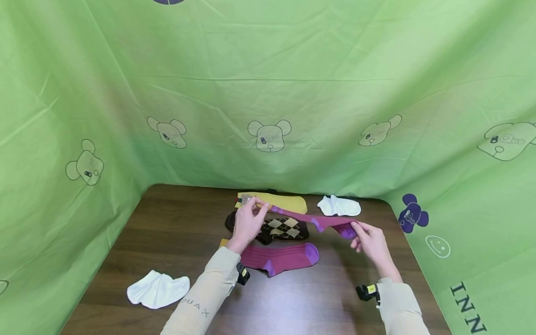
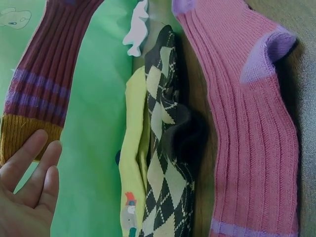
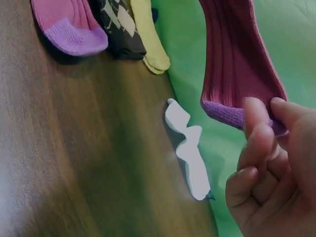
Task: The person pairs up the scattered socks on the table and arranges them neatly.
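Stretched between both hands, a magenta ribbed sock (image 1: pixel 299 216) with purple heel and toe hangs above the table. My left hand (image 1: pixel 249 221) pinches its mustard cuff (image 2: pixel 19 133). At the other end, my right hand (image 1: pixel 372 244) pinches the purple toe (image 3: pixel 224 114) between thumb and fingers. A matching magenta sock (image 1: pixel 284 258) lies flat below, its cuff partly hidden behind the left wrist. Between them on the table are dark argyle socks (image 1: pixel 289 228), partly covered by the left hand. Yellow socks (image 1: pixel 289 203) with a small picture lie at the back.
One white ankle sock (image 1: pixel 341 206) lies at the back right of the brown wooden table (image 1: pixel 176 223). Another white ankle sock (image 1: pixel 157 289) is at the front left. Green printed cloth (image 1: pixel 268 102) walls the table at the back and sides.
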A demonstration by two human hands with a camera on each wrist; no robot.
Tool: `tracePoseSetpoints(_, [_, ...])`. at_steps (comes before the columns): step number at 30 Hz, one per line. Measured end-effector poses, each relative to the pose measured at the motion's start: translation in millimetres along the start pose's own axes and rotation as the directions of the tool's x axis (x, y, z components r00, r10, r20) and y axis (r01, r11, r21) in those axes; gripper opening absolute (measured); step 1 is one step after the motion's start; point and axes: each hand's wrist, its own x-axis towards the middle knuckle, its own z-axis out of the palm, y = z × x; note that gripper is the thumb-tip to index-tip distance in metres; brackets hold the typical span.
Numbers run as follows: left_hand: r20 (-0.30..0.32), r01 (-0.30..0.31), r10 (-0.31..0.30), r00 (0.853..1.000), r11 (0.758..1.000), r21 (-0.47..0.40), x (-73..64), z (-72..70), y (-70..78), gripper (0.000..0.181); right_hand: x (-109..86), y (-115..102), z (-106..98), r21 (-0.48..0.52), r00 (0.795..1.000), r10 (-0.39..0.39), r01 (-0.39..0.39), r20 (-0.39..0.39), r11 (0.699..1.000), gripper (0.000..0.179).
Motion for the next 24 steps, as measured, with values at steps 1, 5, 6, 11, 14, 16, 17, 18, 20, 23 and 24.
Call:
tracePoseSetpoints(1, [-0.006, -0.002, 0.002, 1.000, 1.000, -0.003, 0.1, -0.3, -0.1, 0.018, 0.0, 0.2, 0.8, 0.018, 1.000, -0.001, 0.001, 0.011, 1.000, 0.048])
tracePoseSetpoints(5, [-0.023, -0.008, 0.008, 1.000, 1.000, -0.014, -0.2, -1.0, -1.5, 0.016, -1.0, 1.8, 4.3, 0.092, 1.000, 0.001, -0.002, 0.017, 0.996, 0.048])
tracePoseSetpoints(6, [-0.026, -0.010, 0.009, 1.000, 1.000, -0.018, -0.3, -1.2, -1.7, 0.015, -1.2, 2.3, 5.4, 0.098, 1.000, -0.005, 0.004, 0.013, 0.995, 0.046])
tracePoseSetpoints(11, [-0.026, -0.014, 0.013, 1.000, 0.999, -0.033, -1.7, -2.0, -2.6, 0.013, -2.3, 3.2, 11.3, 0.145, 1.000, -0.025, 0.024, 0.000, 0.989, 0.039])
tracePoseSetpoints(14, [-0.029, -0.009, 0.008, 1.000, 1.000, -0.030, -2.2, -2.3, -3.7, 0.015, -1.4, 3.5, 14.9, 0.180, 1.000, -0.011, 0.016, -0.028, 0.984, 0.044])
tracePoseSetpoints(16, [-0.032, -0.002, 0.001, 0.999, 1.000, -0.027, -2.6, -2.6, -4.3, 0.016, -0.6, 3.9, 17.3, 0.184, 0.998, -0.005, 0.015, -0.055, 0.983, 0.043])
tracePoseSetpoints(17, [-0.034, 0.000, -0.001, 0.999, 1.000, -0.025, -2.8, -2.8, -4.6, 0.017, -0.2, 4.1, 18.5, 0.178, 0.998, -0.010, 0.021, -0.067, 0.984, 0.041])
tracePoseSetpoints(18, [-0.036, 0.002, -0.003, 0.999, 1.000, -0.024, -3.0, -3.0, -4.8, 0.018, -0.1, 4.2, 19.6, 0.173, 0.997, -0.015, 0.028, -0.078, 0.984, 0.037])
tracePoseSetpoints(20, [-0.038, -0.005, 0.004, 0.999, 1.000, -0.028, -3.6, -3.4, -4.7, 0.018, 0.0, 5.1, 21.4, 0.151, 0.996, -0.035, 0.048, -0.087, 0.987, 0.028])
tracePoseSetpoints(23, [-0.046, -0.028, 0.026, 0.999, 0.999, -0.030, -4.1, -4.5, -4.0, 0.019, -0.5, 5.6, 23.6, 0.133, 0.995, -0.065, 0.075, -0.079, 0.988, 0.022])
tracePoseSetpoints(24, [-0.048, -0.035, 0.034, 0.998, 0.999, -0.032, -4.3, -4.9, -3.8, 0.019, -0.5, 5.6, 24.2, 0.136, 0.995, -0.069, 0.078, -0.073, 0.988, 0.024])
